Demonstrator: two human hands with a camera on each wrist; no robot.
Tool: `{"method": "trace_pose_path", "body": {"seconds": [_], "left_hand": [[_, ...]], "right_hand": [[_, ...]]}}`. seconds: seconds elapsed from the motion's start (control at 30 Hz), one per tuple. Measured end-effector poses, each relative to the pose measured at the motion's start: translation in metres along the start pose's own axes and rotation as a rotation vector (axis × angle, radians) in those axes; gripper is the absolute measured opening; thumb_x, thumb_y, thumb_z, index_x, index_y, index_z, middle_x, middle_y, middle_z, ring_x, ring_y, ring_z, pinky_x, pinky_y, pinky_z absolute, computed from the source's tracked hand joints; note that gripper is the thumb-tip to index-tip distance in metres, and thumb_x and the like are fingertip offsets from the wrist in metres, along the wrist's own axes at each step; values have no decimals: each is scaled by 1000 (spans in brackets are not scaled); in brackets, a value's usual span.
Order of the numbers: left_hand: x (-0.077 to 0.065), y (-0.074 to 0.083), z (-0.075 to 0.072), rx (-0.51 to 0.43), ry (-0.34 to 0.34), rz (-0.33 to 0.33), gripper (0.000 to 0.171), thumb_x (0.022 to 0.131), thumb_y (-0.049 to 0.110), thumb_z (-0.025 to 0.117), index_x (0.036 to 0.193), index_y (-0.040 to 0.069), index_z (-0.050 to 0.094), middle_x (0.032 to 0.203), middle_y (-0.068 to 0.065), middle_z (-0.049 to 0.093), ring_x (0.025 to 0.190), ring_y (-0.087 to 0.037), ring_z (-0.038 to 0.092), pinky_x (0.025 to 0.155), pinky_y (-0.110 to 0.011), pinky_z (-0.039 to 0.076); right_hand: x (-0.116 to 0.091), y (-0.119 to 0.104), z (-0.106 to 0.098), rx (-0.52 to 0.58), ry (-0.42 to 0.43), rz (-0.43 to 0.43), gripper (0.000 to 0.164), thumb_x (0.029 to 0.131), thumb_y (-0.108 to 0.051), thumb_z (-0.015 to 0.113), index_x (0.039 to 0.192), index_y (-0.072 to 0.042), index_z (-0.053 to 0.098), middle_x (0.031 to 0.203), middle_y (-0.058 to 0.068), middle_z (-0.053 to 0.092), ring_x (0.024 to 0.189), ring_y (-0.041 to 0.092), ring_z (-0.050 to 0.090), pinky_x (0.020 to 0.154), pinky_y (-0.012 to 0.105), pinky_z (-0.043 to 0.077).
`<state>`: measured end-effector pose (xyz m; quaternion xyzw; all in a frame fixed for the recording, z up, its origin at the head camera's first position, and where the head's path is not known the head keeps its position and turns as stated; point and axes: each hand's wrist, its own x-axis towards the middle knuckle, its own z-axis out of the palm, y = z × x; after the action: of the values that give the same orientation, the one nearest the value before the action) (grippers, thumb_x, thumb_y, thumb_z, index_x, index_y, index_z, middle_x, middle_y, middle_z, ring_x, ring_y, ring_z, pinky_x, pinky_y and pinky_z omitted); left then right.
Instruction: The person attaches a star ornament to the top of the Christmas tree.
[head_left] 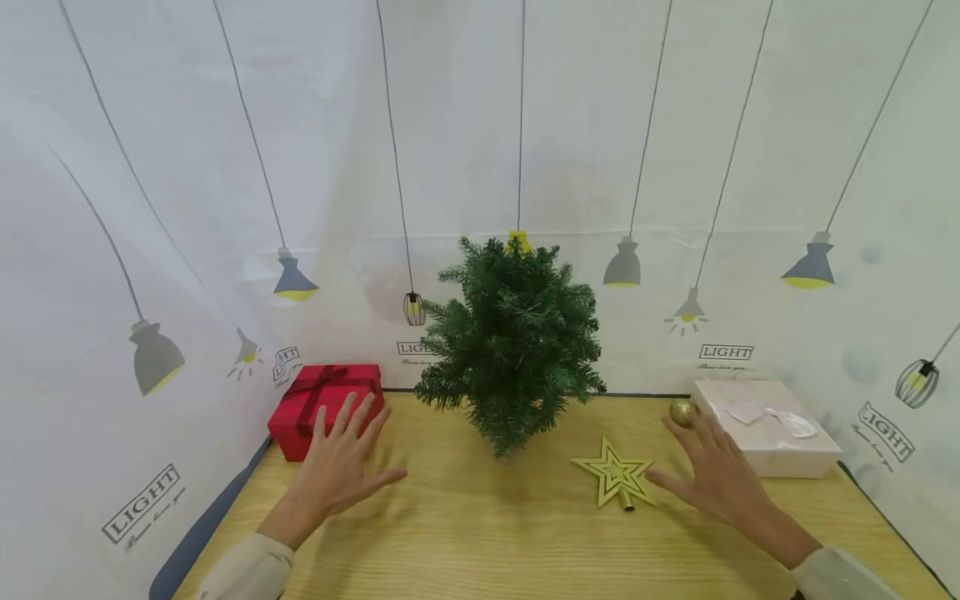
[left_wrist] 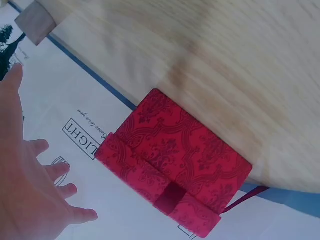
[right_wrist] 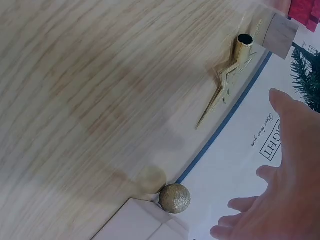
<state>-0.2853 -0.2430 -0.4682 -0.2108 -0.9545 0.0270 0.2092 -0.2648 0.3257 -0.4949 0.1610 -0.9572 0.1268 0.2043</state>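
My left hand (head_left: 339,462) is spread above the table in front of a red gift box (left_wrist: 175,155) with a dark ribbon, and holds nothing. On the other side my right hand (head_left: 716,471) hovers with fingers apart, also holding nothing. Just left of its thumb lies a gold star topper (head_left: 617,472) with a short tube at its base. A gold glitter ball (right_wrist: 174,198) sits beyond the right fingertips, against a pale pink gift box (head_left: 780,450) with a bow. Between the hands, farther back, stands a small green Christmas tree (head_left: 513,342); neither hand touches it.
The wooden table (head_left: 450,533) ends at the back and sides against a white curtain (head_left: 465,108) printed with hanging lamps. In the right wrist view, a light block-shaped base (right_wrist: 276,35) shows under the tree.
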Motion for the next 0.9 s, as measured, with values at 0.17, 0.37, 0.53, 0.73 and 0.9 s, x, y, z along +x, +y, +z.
{"method": "trace_pose_path", "body": {"seconds": [0.17, 0.37, 0.53, 0.73, 0.9], "left_hand": [[7, 0, -9, 0, -7, 5, 98, 88, 78, 60, 160, 14, 42, 168, -16, 31, 155, -43, 23, 117, -74, 17], [17, 0, -18, -27, 23, 14, 97, 88, 76, 62, 160, 13, 43, 166, -17, 34, 154, -44, 24, 117, -74, 17], [26, 0, -25, -32, 18, 19, 97, 90, 77, 59, 162, 15, 39, 166, -17, 34, 154, -43, 24, 118, -73, 15], [36, 2, -34, -36, 23, 23, 99, 90, 76, 60, 163, 14, 36, 166, -16, 35, 155, -42, 23, 119, -72, 13], [40, 3, -40, -47, 14, 23, 98, 91, 75, 59, 164, 15, 33, 166, -15, 34, 155, -41, 22, 120, -71, 11]], "right_hand": [[-1, -3, 6, -11, 42, -60, 90, 81, -56, 83, 148, -4, 53, 146, 36, 47, 136, 60, 39, 106, 74, 34], [-4, -9, 8, 19, 31, -84, 84, 82, -48, 85, 146, -2, 55, 136, 34, 56, 119, 58, 55, 92, 71, 47], [-6, -14, 8, 72, 0, -75, 78, 82, -41, 87, 143, -3, 58, 128, 30, 62, 111, 49, 62, 83, 62, 55], [-9, -13, 10, 149, -118, -17, 75, 87, -40, 84, 147, -5, 55, 128, 31, 63, 113, 48, 63, 81, 60, 57], [-10, -10, 14, 203, -142, -23, 71, 88, -34, 84, 147, -5, 56, 122, 26, 69, 107, 43, 67, 81, 57, 58]]}}
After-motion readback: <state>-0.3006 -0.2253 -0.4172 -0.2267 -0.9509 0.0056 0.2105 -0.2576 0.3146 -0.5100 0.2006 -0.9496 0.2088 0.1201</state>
